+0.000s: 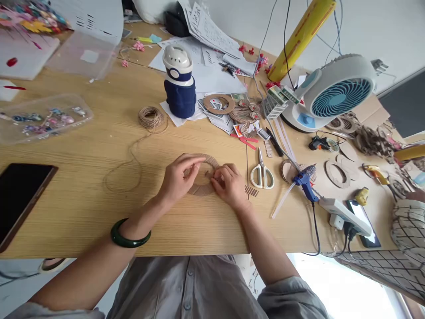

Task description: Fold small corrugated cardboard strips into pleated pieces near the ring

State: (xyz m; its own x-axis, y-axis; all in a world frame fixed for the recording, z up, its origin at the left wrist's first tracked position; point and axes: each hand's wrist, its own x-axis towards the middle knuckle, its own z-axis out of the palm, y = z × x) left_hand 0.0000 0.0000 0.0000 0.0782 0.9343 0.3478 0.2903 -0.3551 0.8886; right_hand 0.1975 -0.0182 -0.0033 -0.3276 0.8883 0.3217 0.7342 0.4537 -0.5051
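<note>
A corrugated cardboard ring [201, 190] lies on the wooden table between my two hands. My left hand [179, 176] covers its left side, thumb and fingers drawn together at the ring's upper edge. On the opposite side, my right hand [229, 185] has its fingers curled and pinched at the ring's inner edge. A small brown bit [209, 174] shows by the right fingertips, too small to make out. Just right of that hand lie a short corrugated strip [251, 191] and white-handled scissors [262, 173]. A twine ball [151, 117] sits beyond my left hand, its loose end trailing across the table.
A blue-and-white bottle [180, 88] stands behind the ring. On the right are a blue glue gun [305, 180], a power strip [345, 215] and a fan [338, 95]. At left lie a phone [25, 199] and a bead box [46, 117]. Someone's patterned sleeve [410, 226] shows far right.
</note>
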